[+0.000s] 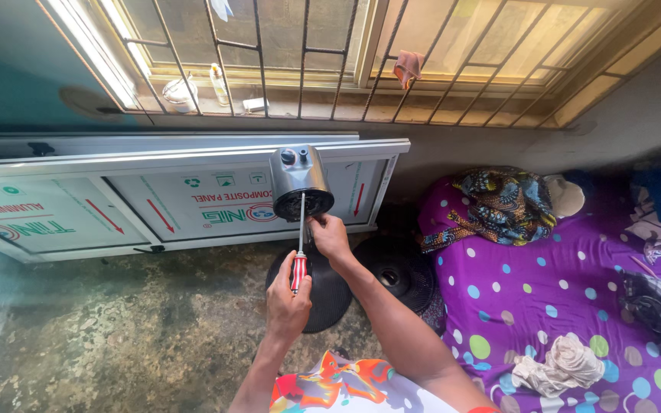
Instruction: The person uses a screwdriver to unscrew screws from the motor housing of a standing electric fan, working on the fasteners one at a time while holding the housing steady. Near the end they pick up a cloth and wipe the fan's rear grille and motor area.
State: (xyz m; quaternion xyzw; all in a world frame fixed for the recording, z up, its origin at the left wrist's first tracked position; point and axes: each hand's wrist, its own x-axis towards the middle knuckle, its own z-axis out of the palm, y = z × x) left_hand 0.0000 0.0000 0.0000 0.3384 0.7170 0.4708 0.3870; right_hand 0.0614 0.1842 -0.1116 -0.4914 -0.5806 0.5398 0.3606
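Observation:
My left hand (pixel 288 297) grips the red-and-white handle of a screwdriver (pixel 300 245), whose shaft points up to the underside of a silver fan motor housing (pixel 298 177). My right hand (pixel 329 235) reaches up just beside the shaft tip and pinches at the black base of the housing, steadying it. The housing stands upright above a round black fan base (pixel 327 294) on the floor. A second black round fan part (pixel 401 271) lies just right of my right forearm.
A white aluminium panel door (pixel 154 200) leans on its side against the wall under a barred window (pixel 307 61). A mattress with a purple dotted sheet (pixel 560 298), patterned cloth (pixel 499 200) and a crumpled rag (pixel 564 363) lies to the right. The floor is rough concrete (pixel 116 329).

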